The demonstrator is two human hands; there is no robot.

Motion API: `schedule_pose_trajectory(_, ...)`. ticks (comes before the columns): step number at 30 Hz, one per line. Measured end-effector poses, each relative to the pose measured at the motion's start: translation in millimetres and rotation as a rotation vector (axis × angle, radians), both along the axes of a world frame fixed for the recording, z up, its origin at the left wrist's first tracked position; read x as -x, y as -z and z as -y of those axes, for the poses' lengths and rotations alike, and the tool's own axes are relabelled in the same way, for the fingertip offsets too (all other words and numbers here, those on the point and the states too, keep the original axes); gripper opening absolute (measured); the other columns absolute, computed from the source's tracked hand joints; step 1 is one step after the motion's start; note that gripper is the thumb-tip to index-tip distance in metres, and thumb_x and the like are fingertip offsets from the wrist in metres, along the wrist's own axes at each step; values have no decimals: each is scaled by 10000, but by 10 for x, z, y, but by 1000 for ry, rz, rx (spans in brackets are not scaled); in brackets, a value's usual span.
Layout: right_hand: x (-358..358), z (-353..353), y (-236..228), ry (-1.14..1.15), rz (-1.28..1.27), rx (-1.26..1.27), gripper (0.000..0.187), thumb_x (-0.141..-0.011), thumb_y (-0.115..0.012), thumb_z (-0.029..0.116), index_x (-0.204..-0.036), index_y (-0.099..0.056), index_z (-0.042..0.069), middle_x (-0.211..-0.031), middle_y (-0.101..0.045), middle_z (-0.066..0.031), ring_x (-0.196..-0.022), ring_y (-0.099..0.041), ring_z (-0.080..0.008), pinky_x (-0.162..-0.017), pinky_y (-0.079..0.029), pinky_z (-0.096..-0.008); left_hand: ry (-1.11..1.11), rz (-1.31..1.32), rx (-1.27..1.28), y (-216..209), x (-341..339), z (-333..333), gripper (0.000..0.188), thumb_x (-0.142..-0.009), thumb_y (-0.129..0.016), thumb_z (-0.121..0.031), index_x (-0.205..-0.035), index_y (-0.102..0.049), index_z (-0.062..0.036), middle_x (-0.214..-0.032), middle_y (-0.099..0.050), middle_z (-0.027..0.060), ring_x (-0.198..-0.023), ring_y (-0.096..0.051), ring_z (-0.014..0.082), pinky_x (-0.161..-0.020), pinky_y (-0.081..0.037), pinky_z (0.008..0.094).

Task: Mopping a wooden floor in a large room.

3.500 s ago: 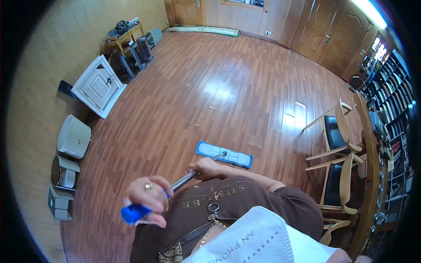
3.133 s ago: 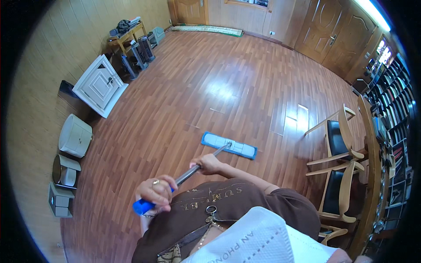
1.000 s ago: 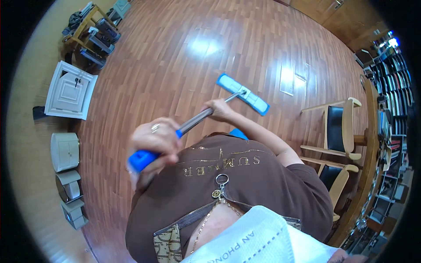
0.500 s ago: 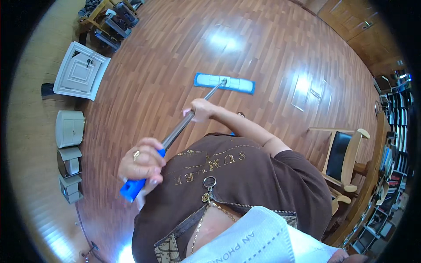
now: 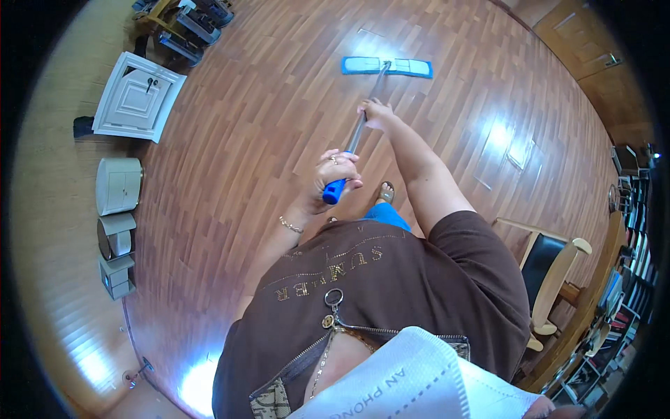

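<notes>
A flat mop (image 5: pixel 412 66) with a blue-edged, pale rectangular head rests on the wooden floor ahead of me. Its grey metal pole slants back toward my body and ends in a blue grip (image 5: pixel 333 193). My left hand (image 5: pixel 338 172), with a ring on a finger and a bracelet at the wrist, is wrapped round the pole's upper end at the blue grip. Farther down the pole, my right hand (image 5: pixel 377 114) is closed round the metal part, its arm stretched forward.
To the left stand a white cabinet door unit (image 5: pixel 136 98) and a rounded cream cabinet (image 5: pixel 118 186). A wooden chair with a black seat (image 5: pixel 541 269) is at my right, beside crowded shelves (image 5: pixel 621 300). A wooden door (image 5: pixel 576 42) is at the far right. My sandalled foot (image 5: pixel 386 191) shows below.
The mop head has slid forward and slightly right across the floor. Both hands have moved forward and to the right with the pole, the right arm now straighter.
</notes>
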State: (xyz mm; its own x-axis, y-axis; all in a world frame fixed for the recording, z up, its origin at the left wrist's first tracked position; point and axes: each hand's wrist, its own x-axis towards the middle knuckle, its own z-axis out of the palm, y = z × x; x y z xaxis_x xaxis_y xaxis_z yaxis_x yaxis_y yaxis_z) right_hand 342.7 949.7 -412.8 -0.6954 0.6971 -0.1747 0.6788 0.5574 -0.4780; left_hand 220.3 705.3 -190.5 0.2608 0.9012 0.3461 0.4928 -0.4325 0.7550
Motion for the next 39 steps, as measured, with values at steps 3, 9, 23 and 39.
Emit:
schedule_pose_trajectory(3, 125, 138, -44, 88, 98, -19, 291, -731, -737, 260, -1005, -640, 244, -1242, -597, 18, -1345, -397, -261, -987, -335, -680, -57, 54, 31, 69, 116, 109, 141, -752, -790, -108, -837, -679, -108, -860, -700, 10, -1066, -648, 249, -1014, -384, 437)
schedule_pose_trajectory(9, 516, 974, -360, 58, 15, -57, 255, -720, -685, 223, -974, -663, 223, -1079, -658, 0, -1214, -514, -225, -957, -370, -512, -88, 84, 145, -497, 558, 820, 105, -766, -738, -68, -842, -682, -115, -860, -703, 17, -1069, -650, 245, -1050, -339, 457)
schedule_pose_trajectory(23, 932, 2938, -1216, -264, -642, -85, 69, -707, -704, 214, -676, -656, 177, -649, -629, -40, -692, -614, -241, -826, -404, -402, 180, 185, -92, -1782, 1193, 2151, 168, -780, -789, -195, -775, -647, -106, -589, -585, -2, -707, -651, 196, -982, -421, 520)
schedule_pose_trajectory(39, 755, 377, -400, -127, -24, 69, 126, -707, -643, 292, -754, -649, 176, -828, -686, -98, -907, -645, -339, -770, -445, -506, -472, 348, -224, -590, 362, 434, 144, -801, -715, 20, -879, -668, -92, -876, -709, 49, -922, -684, 211, -1006, -412, 440)
